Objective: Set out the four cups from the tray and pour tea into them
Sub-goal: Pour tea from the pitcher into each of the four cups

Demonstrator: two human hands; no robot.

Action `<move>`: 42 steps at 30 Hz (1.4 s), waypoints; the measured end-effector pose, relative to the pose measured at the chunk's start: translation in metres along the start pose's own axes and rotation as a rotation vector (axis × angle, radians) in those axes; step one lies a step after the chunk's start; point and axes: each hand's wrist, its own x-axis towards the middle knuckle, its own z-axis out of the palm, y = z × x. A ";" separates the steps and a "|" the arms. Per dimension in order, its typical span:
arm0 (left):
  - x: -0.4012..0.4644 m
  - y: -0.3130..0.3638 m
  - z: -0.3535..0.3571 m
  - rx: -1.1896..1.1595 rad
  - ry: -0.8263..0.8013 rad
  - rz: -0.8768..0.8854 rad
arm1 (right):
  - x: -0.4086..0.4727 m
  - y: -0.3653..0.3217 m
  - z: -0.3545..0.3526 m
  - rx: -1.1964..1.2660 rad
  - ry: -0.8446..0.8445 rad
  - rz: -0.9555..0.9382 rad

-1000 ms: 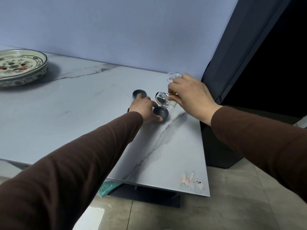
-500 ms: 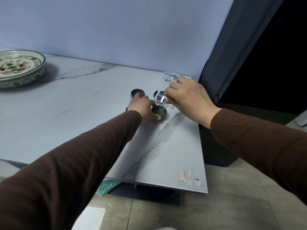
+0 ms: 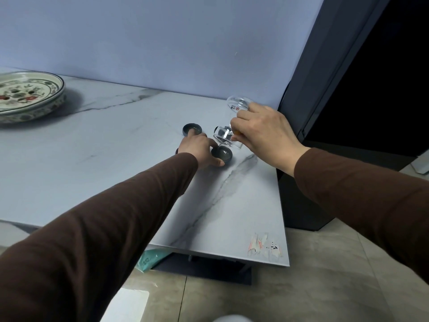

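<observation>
Nearest, two brown knit sleeves reach over a smooth, pale marble-look tabletop (image 3: 92, 163) with grey veins and a torn sticker at its front right corner. Using the near cup (image 3: 222, 154) as landmark: it is small, round, dark and glazed, standing upright on the tabletop. The left hand (image 3: 199, 151) touches its left side, grip narrow, thumb against the cup's wall. Just above it the right hand (image 3: 264, 133) keeps a closed grip on a clear glass pitcher (image 3: 228, 133), tilted with its spout over the cup's rim. Behind and left of the cup stands a second dark cup (image 3: 191, 129); a third is mostly hidden behind the pitcher, a fourth under the left hand. Far left of the cup, near the flat lilac wall, sits a round painted ceramic tray (image 3: 30, 98). Right of it, a dark glossy cabinet (image 3: 325, 94)
</observation>
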 end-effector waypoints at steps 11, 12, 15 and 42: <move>-0.001 0.002 -0.001 0.000 -0.006 -0.009 | -0.003 0.000 -0.004 -0.015 -0.003 -0.013; -0.002 0.002 -0.001 0.002 -0.008 -0.010 | -0.004 0.000 -0.004 -0.015 -0.002 -0.016; -0.002 0.002 -0.002 0.006 -0.008 -0.014 | -0.004 0.000 -0.005 -0.010 0.002 -0.016; -0.009 0.008 -0.010 -0.011 -0.002 -0.019 | -0.006 0.024 0.034 0.901 0.068 1.149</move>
